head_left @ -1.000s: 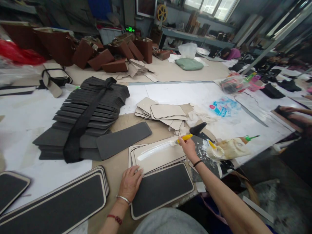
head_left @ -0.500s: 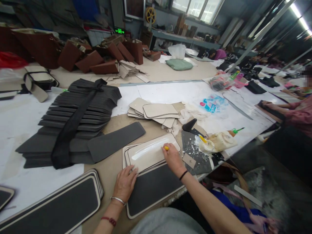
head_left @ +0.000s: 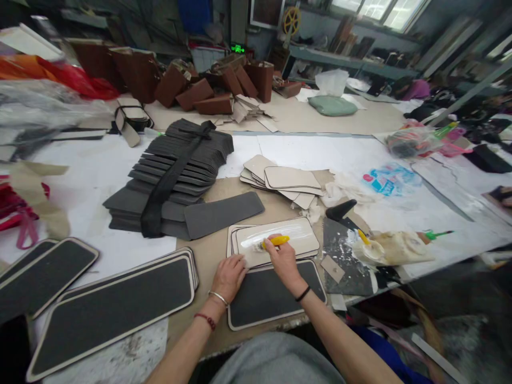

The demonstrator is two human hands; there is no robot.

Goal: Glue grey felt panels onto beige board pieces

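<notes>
My right hand (head_left: 283, 262) grips a yellow-handled brush (head_left: 280, 240), its head low against the top beige panel (head_left: 298, 237) of a small stack. A wet white smear shines across that panel. My left hand (head_left: 230, 276) lies with fingers stretched over the panel's near left corner. Just below the stack, partly beneath it, is a dark grey panel with a beige border (head_left: 276, 301). To the right, a glue-spattered dark board (head_left: 346, 266) carries a small beige piece (head_left: 332, 268) and a whitish glue-caked container (head_left: 372, 250).
A strapped stack of dark grey pieces (head_left: 172, 176) stands left, with one loose grey strip (head_left: 226, 214) beside it. More beige panels (head_left: 294, 178) lie behind my hands. Bordered dark panels (head_left: 120, 304) are piled at the near left. Brown box-like pieces (head_left: 204, 96) sit at the back.
My right hand has swept the brush leftward along the panel, and more of its yellow handle shows. My left hand stays at the panel's corner. The camera view has swung left.
</notes>
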